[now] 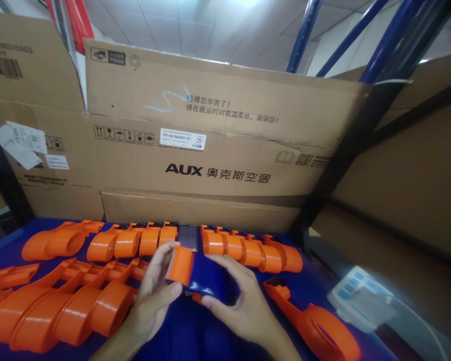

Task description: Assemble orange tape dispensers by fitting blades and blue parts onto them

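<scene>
Between my two hands, above the blue table surface, is a tape dispenser (210, 275) with a glossy blue body and an orange front part that has a serrated edge. My left hand (154, 291) grips the orange end, with thumb below and fingers behind it. My right hand (244, 293) wraps round the blue body from the right, thumb underneath. Orange tape dispenser parts (75, 316) lie in an overlapping row left of my left hand. One single orange part (326, 331), ring-shaped at one end and dark-tipped at the other, rests right of my right hand.
Along the back of the blue table (7, 240) stand orange dispensers with dark tips (128, 243), with more (251, 250) to the right. A dark flat rectangle (188, 237) sits between them. Behind rises a cardboard sheet (225, 155). At right are a white-and-blue device (363, 298) and a dark post (338, 135).
</scene>
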A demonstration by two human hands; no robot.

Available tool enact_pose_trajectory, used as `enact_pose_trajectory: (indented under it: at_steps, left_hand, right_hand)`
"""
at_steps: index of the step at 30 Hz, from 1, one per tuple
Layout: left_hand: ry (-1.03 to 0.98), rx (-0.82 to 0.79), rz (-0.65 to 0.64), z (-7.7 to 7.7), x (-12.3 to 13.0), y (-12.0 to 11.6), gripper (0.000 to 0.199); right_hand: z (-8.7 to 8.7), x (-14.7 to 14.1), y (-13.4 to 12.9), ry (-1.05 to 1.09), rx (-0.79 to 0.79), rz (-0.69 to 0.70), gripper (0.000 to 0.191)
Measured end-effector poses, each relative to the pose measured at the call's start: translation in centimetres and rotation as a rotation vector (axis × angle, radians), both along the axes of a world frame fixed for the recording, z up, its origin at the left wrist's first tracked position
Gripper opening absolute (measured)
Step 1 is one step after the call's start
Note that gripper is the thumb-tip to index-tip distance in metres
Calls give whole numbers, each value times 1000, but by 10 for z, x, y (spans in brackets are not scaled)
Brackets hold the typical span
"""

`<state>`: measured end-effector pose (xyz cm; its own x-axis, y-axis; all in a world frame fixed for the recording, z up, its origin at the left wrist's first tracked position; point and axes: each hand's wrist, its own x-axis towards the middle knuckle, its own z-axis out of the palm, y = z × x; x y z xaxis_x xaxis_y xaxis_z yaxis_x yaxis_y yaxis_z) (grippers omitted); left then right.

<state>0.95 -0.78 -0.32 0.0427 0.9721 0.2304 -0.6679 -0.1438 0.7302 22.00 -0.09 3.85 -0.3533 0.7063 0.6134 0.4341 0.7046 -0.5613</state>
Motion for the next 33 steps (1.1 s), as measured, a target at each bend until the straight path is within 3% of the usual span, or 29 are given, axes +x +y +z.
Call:
enact_pose_trajectory:
  at_steps: [3, 7, 14, 33]
  left_hand:
    - [32, 39, 17, 8, 4, -3, 62]
    - [92, 17, 153, 16, 12, -5, 57]
    - [258, 79, 210, 2, 7, 2, 47]
    - [420, 159, 305, -1, 0, 5, 39]
  right_hand:
    - [-5, 3, 3, -77, 91, -31, 72]
    - [-12, 5, 7, -178, 245, -72, 68]
    - [-15, 4, 9, -219, 435, -69, 61]
    - [-16, 3, 9, -198, 465, -37, 69]
